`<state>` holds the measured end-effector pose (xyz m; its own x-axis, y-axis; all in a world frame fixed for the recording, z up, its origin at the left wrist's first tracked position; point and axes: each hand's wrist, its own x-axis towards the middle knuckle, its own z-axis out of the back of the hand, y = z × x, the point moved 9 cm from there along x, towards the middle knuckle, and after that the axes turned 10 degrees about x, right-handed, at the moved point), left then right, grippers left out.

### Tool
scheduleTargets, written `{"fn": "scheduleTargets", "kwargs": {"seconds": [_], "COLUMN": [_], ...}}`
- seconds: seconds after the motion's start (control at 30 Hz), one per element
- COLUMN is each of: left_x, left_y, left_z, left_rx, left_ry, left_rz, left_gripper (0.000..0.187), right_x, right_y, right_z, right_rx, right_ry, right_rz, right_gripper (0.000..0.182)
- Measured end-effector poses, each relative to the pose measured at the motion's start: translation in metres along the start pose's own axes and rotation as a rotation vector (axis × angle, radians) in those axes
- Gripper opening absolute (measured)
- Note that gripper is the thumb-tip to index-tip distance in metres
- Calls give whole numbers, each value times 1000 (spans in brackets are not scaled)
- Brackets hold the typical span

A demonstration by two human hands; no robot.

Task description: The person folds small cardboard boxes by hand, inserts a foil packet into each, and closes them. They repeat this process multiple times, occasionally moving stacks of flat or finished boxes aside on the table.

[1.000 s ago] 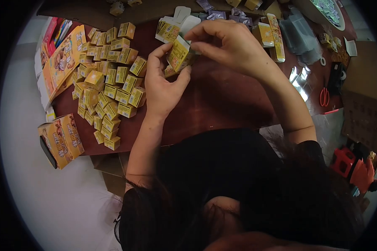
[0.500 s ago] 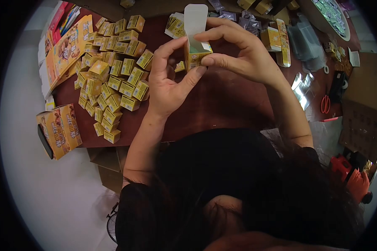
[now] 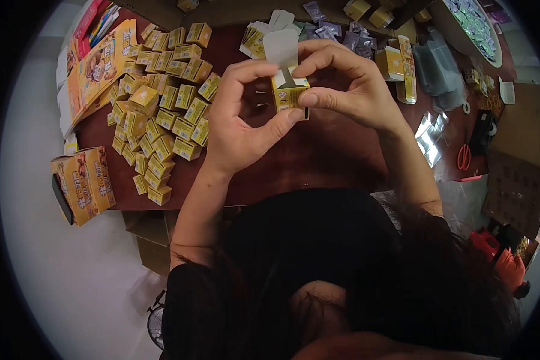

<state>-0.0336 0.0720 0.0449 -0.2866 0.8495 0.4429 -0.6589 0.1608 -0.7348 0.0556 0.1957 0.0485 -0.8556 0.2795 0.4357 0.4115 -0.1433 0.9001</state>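
The little box (image 3: 291,96) in the middle is thin card, yellow and a bit shiny, plain white inside. The table (image 3: 318,150) is dark red wood, smooth. At the right, clear plastic bags (image 3: 432,135) shine.

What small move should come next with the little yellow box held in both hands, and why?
Probably fold the top flap down and tuck it in: the small yellow box is squared up between the left hand and right hand, yet its white flap stands upright and open.
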Motion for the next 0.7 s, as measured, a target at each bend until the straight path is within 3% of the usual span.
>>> {"fn": "scheduleTargets", "kwargs": {"seconds": [0.07,0.13,0.27,0.33,0.37,0.43,0.53,0.7], "left_x": [-5,-3,-3,-4,-5,-4,-3,-3], "left_y": [16,18,17,18,19,18,12,9], "left_z": [-2,-1,-5,-6,-8,-8,-4,-2], "left_rx": [-513,-528,-571,-569,-567,-565,-513,-484], "left_ry": [-129,-121,-46,-41,-33,-60,-49,-24], "left_rz": [262,257,280,299,313,283,194,164], "left_gripper": [68,68,69,69,69,70,73,79], "right_x": [0,2,4,8,10,6,9,15], "right_y": [2,-4,0,2,7,-6,-11,0], "right_z": [-4,-8,-5,-13,-15,-14,-7,-15], "right_rx": [-1,399,346,44,44,244,222,209], "right_ry": [-3,-106,-106,44,42,-111,-180,-117], "right_rz": [18,-67,18,-85,-88,-358,-401,-174], "right_gripper": [31,30,24,20,20,16,15,16]}}
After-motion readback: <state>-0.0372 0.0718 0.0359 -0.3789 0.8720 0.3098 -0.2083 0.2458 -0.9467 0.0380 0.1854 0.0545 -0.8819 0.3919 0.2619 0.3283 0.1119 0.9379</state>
